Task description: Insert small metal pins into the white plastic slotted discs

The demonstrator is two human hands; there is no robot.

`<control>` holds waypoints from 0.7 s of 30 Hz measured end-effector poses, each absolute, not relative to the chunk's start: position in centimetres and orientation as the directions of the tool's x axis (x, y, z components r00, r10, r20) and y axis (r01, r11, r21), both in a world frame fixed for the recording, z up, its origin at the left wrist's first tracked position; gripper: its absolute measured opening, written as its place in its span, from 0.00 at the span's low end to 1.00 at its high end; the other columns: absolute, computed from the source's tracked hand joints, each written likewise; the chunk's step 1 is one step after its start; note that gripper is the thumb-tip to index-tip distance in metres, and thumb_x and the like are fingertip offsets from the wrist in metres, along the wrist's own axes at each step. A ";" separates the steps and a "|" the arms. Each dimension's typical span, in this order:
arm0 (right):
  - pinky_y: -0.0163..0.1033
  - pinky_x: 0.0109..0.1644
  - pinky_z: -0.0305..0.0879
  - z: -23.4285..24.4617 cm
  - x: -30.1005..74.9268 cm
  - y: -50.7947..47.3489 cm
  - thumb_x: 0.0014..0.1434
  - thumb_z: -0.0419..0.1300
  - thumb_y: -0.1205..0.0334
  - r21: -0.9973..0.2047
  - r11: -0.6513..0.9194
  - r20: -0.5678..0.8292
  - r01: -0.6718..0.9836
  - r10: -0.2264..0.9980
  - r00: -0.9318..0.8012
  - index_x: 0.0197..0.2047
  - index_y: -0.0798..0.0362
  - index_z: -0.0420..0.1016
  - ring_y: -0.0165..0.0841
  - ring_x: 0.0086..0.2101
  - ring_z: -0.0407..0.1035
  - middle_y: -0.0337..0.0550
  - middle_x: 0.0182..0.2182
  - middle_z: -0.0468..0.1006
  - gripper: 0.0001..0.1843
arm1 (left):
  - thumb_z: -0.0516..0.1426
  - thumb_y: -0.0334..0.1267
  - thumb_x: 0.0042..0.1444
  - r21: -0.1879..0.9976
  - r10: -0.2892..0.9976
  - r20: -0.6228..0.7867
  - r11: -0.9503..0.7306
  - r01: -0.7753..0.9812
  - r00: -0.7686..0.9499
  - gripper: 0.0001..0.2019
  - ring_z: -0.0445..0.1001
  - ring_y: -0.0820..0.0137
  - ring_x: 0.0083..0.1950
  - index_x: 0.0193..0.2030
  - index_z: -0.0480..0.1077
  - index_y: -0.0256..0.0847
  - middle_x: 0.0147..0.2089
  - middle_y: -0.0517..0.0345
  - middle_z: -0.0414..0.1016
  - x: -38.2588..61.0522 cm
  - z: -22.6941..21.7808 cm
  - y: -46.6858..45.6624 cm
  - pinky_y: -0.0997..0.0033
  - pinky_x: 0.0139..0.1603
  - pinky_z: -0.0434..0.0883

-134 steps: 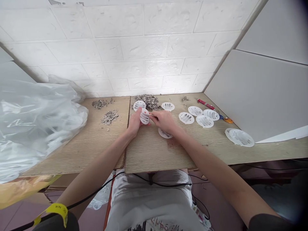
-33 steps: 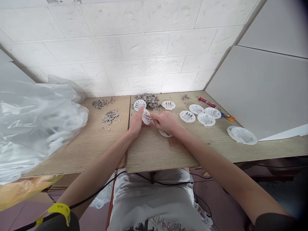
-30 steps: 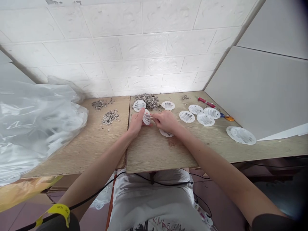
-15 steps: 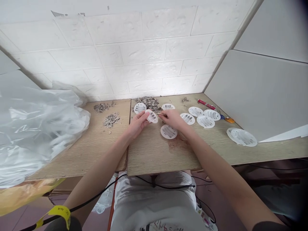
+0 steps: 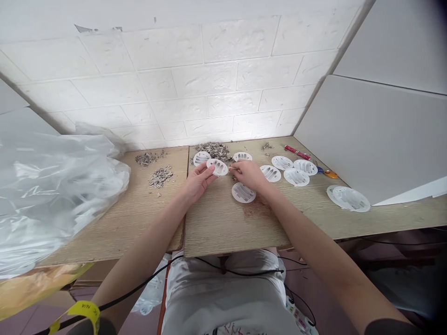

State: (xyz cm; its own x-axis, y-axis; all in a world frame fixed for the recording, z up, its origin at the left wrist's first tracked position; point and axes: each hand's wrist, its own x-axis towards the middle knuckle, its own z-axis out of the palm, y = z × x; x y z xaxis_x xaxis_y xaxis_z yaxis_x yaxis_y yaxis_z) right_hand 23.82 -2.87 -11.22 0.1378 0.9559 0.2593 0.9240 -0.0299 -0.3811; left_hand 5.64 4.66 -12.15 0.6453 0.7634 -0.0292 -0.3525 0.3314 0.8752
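Wooden bench: left hand pinches white disc; right hand grip unclear, spare discs beside.

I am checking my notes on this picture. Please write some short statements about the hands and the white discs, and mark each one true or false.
1. The left hand holds a white slotted disc. True.
2. The right hand rests on the plastic bag. False: the bag lies far to the left, away from it.
3. A disc lies on the table just near of the right hand. True.
4. The red tool lies beside the bag. False: it is at the back right.
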 end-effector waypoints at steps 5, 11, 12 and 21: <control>0.36 0.31 0.52 -10.8 23.3 -2.9 0.66 0.50 0.54 -0.670 0.066 0.336 0.740 0.915 0.222 0.28 0.54 0.71 0.30 0.26 0.59 0.39 0.23 0.68 0.19 | 0.69 0.32 0.42 0.910 0.767 0.019 0.253 -0.329 0.641 0.24 0.75 0.65 0.53 0.49 0.75 0.39 0.51 0.51 0.78 5.9 -12.5 4.2 0.61 0.59 0.70; 0.36 0.30 0.55 -11.0 22.1 -3.0 0.57 0.60 0.54 -0.805 0.172 0.361 0.568 0.902 0.238 0.38 0.54 0.73 0.29 0.26 0.59 0.36 0.25 0.70 0.12 | 0.70 0.37 0.41 0.939 0.787 0.069 0.156 -0.305 0.614 0.24 0.77 0.67 0.45 0.47 0.74 0.40 0.46 0.52 0.79 5.9 -12.9 4.5 0.66 0.48 0.73; 0.36 0.31 0.55 -11.0 22.0 -3.0 0.58 0.59 0.55 -0.797 0.188 0.381 0.574 0.894 0.235 0.37 0.54 0.73 0.29 0.26 0.60 0.36 0.26 0.70 0.11 | 0.70 0.38 0.41 0.945 0.793 0.078 0.135 -0.299 0.605 0.23 0.77 0.67 0.44 0.46 0.74 0.40 0.46 0.52 0.79 5.8 -13.0 4.6 0.66 0.47 0.73; 0.40 0.40 0.62 -11.6 22.2 -3.1 0.66 0.51 0.62 -0.274 0.464 0.721 0.842 0.679 -0.139 0.39 0.52 0.71 0.36 0.38 0.67 0.47 0.36 0.75 0.08 | 0.63 0.38 0.50 0.868 0.773 0.449 -0.497 -0.012 0.449 0.09 0.75 0.71 0.40 0.37 0.72 0.39 0.39 0.54 0.77 5.5 -12.6 4.8 0.69 0.41 0.74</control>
